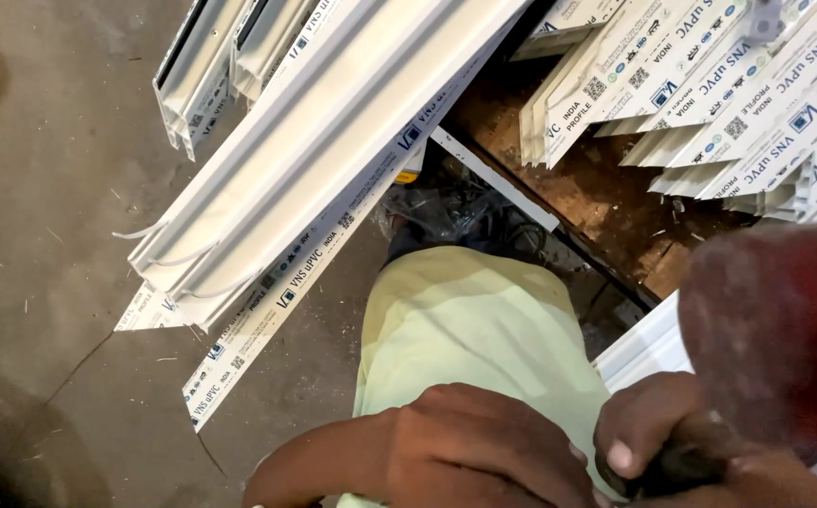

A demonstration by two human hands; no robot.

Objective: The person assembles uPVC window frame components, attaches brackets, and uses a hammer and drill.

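Note:
My left hand (484,447) lies at the bottom middle with its back up and its fingers curled, over a pale yellow-green cloth (465,320) that looks like a trouser leg. What it holds, if anything, is hidden. Right beside it, my right hand (672,437) grips a dark handle (677,468); the thumb lies across it. A blurred dark red shape (776,329) sits just above that hand, close to the camera; I cannot tell what it is. A white plastic profile (644,346) runs under the right hand.
Long white plastic frame profiles (333,141) lie slanted across the grey concrete floor (41,235). More cut profiles (710,85) are stacked at the top right on a brown wooden surface (606,198). A dark shoe (456,216) and clutter show beneath them.

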